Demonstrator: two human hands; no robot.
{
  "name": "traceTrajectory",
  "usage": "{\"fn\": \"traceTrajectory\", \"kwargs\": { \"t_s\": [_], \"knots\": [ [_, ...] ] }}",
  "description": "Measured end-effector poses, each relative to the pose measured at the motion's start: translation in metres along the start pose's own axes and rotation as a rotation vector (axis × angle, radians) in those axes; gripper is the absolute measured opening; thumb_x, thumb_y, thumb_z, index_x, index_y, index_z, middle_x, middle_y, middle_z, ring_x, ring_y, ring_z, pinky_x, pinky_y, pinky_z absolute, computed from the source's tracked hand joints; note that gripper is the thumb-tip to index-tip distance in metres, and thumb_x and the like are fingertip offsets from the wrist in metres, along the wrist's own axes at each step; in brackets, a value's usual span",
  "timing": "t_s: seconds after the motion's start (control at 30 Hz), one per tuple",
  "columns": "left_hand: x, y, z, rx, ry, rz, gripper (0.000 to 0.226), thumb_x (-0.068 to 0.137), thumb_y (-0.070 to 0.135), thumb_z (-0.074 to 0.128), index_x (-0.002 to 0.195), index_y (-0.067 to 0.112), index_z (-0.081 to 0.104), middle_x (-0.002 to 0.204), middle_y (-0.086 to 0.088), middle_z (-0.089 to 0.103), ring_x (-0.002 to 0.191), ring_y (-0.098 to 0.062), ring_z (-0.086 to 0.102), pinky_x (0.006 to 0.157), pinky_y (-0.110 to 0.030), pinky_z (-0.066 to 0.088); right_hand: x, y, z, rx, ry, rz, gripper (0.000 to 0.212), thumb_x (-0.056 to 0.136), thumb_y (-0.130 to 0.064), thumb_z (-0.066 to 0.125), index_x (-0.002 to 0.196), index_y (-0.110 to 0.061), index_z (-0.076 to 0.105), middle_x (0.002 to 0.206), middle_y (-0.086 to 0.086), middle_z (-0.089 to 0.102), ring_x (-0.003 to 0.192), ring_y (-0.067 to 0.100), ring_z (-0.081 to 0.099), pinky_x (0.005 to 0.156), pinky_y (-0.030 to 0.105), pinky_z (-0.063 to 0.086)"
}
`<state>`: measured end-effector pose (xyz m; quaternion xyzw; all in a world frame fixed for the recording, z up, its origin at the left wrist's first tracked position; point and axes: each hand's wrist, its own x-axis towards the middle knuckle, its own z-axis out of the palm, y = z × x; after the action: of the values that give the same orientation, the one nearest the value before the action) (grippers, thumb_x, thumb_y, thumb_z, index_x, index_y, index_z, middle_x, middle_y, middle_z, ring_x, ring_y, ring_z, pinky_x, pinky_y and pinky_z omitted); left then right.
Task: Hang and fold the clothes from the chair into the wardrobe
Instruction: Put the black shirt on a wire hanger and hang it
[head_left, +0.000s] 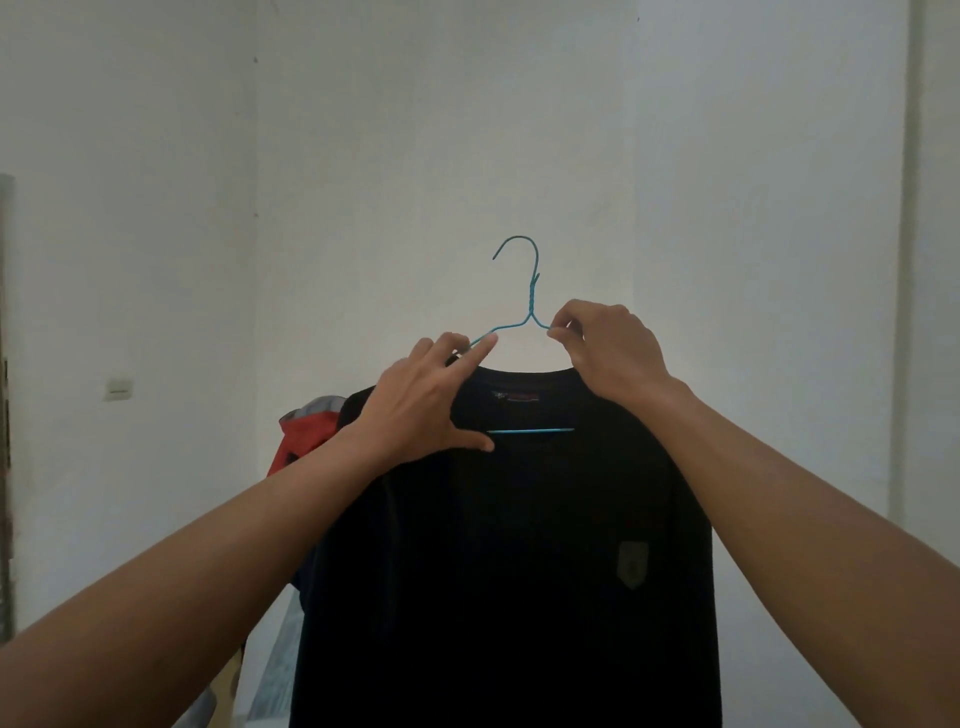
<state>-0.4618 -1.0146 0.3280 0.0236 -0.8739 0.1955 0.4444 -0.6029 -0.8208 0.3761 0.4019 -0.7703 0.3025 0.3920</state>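
A black T-shirt (519, 545) hangs in front of me on a thin blue wire hanger (531, 306), whose hook points up and to the left. Through the neck opening the hanger's bottom bar shows. My left hand (421, 400) holds the shirt's left shoulder over the hanger's left arm, index finger along the wire and thumb spread on the cloth. My right hand (608, 353) pinches the hanger's right arm beside the collar. A small pale badge sits on the shirt's chest at the right.
Behind the shirt at the left, a red and grey garment (301, 436) lies on something hidden. White walls fill the background, with a light switch (118, 388) on the left wall. A dark edge runs along the far left of the view.
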Motion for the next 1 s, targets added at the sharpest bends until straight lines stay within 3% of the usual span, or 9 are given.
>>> {"fn": "traceTrajectory", "kwargs": {
  "t_s": [0.13,0.2,0.27,0.33,0.4,0.53,0.7,1.0],
  "knots": [
    [-0.001,0.008,-0.007,-0.035,0.085,-0.064,0.112,0.062,0.074,0.075,0.154,0.030,0.029,0.130,0.001,0.048,0.108,-0.019,0.054,0.063,-0.029,0.044,-0.008,-0.002,-0.008,0.136,0.055,-0.060,0.014,0.100,-0.033,0.056,0.110,-0.025,0.061,0.088,-0.008,0.065,0.095,0.020,0.057,0.081,0.036,0.042],
    [0.000,0.011,-0.014,-0.073,0.131,-0.097,0.109,0.059,0.072,0.077,0.151,0.032,0.036,0.126,0.003,0.051,0.105,-0.016,0.056,0.064,-0.029,0.046,-0.015,-0.001,-0.012,0.214,0.031,-0.103,0.024,0.096,-0.040,0.061,0.117,-0.028,0.058,0.095,-0.011,0.060,0.098,0.014,0.057,0.089,0.038,0.040],
    [0.001,0.012,-0.023,-0.099,0.141,-0.132,0.107,0.057,0.071,0.079,0.149,0.033,0.040,0.124,0.005,0.052,0.103,-0.015,0.058,0.065,-0.029,0.046,-0.026,0.000,-0.018,0.173,-0.045,-0.178,0.065,0.080,-0.060,0.071,0.135,-0.031,0.049,0.114,-0.011,0.052,0.099,0.007,0.056,0.092,0.040,0.046],
    [0.001,0.012,-0.035,-0.108,0.128,-0.147,0.107,0.056,0.070,0.080,0.149,0.033,0.041,0.125,0.005,0.053,0.103,-0.015,0.058,0.066,-0.028,0.044,-0.036,0.001,-0.024,0.025,-0.104,-0.244,0.110,0.059,-0.076,0.076,0.149,-0.034,0.031,0.131,-0.007,0.042,0.103,0.011,0.054,0.089,0.039,0.049],
    [-0.002,0.014,-0.048,-0.108,0.109,-0.142,0.109,0.055,0.071,0.080,0.150,0.034,0.040,0.127,0.005,0.053,0.104,-0.015,0.058,0.068,-0.029,0.045,-0.045,0.000,-0.030,-0.079,-0.100,-0.272,0.128,0.050,-0.077,0.080,0.154,-0.033,0.020,0.135,-0.002,0.037,0.094,0.014,0.050,0.084,0.036,0.048],
    [-0.015,0.025,-0.073,-0.116,0.089,-0.146,0.112,0.053,0.081,0.074,0.149,0.037,0.038,0.127,0.006,0.052,0.108,-0.014,0.056,0.072,-0.034,0.051,-0.063,-0.014,-0.047,-0.132,-0.077,-0.274,0.129,0.053,-0.073,0.082,0.156,-0.030,0.018,0.131,0.001,0.037,0.085,0.013,0.043,0.082,0.034,0.046],
    [-0.039,0.034,-0.115,-0.068,0.091,-0.108,0.111,0.058,0.088,0.061,0.152,0.038,0.029,0.124,0.006,0.049,0.107,-0.014,0.054,0.066,-0.030,0.046,-0.094,-0.048,-0.089,-0.184,-0.055,-0.245,0.123,0.059,-0.074,0.078,0.156,-0.031,0.017,0.132,0.000,0.037,0.087,0.009,0.041,0.086,0.038,0.051],
    [-0.118,0.052,-0.228,-0.131,0.178,-0.018,0.110,0.059,0.089,0.059,0.151,0.035,0.033,0.118,0.005,0.051,0.099,-0.015,0.056,0.061,-0.030,0.048,-0.188,-0.153,-0.187,-0.264,-0.017,-0.168,0.118,0.062,-0.074,0.076,0.155,-0.031,0.017,0.133,-0.001,0.036,0.100,0.016,0.053,0.090,0.042,0.052]
  ]
}}
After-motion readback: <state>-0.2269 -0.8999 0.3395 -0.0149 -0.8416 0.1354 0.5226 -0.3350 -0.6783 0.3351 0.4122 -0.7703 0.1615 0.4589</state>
